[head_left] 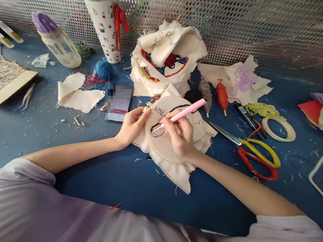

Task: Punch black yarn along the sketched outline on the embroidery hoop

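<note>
Nearest me are the person's pale lilac sleeves, both forearms reaching out over the blue table point(121, 181). The right hand point(180, 134) has its fingers pinched together around a pink punch needle point(185, 112), held like a pen. Its long axis runs from upper right down to lower left, and the thin metal tip touches the cloth just left of that hand, at the end of a dark stitched line. The left hand point(131, 126) is curled on the left rim of the embroidery hoop point(174, 129), thumb on top and fingers closed over the edge, steadying it. The needle tip sits between the two hands, nearer the right.

The hoop is a round wooden ring stretching coarse cream fabric with frayed, ragged edges that spill past it onto the table. Right of it lie scissors point(252, 151) with red and yellow handles, blades pointing toward the hoop, and a roll of tape point(279, 129). Left of the hoop lies a phone point(118, 102). Farther back stand a spool of orange yarn point(222, 94), a blue yarn ball point(104, 70), a heap of embroidered cloth scraps point(168, 57), a clear bottle point(58, 42) and a patterned cup point(107, 28) against perforated metal mesh
</note>
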### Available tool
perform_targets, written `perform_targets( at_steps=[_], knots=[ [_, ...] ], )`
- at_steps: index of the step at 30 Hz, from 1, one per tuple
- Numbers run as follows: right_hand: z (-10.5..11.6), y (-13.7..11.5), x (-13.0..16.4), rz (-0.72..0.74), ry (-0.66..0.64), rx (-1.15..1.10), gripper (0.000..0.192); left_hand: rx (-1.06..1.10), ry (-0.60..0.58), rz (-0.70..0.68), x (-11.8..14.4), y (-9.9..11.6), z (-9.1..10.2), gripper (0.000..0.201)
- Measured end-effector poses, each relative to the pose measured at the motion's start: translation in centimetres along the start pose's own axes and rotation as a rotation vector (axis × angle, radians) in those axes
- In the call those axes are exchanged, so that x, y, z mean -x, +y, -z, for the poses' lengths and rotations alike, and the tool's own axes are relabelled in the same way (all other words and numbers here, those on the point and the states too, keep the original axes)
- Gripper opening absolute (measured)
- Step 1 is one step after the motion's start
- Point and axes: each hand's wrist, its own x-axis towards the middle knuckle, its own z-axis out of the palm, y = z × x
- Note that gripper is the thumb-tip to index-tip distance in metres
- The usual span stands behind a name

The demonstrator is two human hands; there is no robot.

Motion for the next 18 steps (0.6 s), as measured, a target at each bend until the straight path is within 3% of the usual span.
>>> perform_targets(
  at_steps=[5,8,12,18],
  knots=[
    [-0.35,-0.33,0.06,0.317,-0.128,0.148,0.01,0.015,0.001,-0.003,0.04,0.02,0.07,0.039],
    [-0.62,-0.3,0.06,0.42,-0.17,0.209,0.013,0.018,0.006,-0.008,0.08,0.2,0.04,0.038],
    [-0.82,-0.19,0.08,0.377,-0.18,0.264,0.014,0.021,0.013,-0.015,0.09,0.33,0.02,0.039],
    [-0.09,-0.52,0.42,0.153,-0.141,0.082,0.01,0.005,0.008,-0.037,0.0,0.13,0.07,0.039]
  ],
)
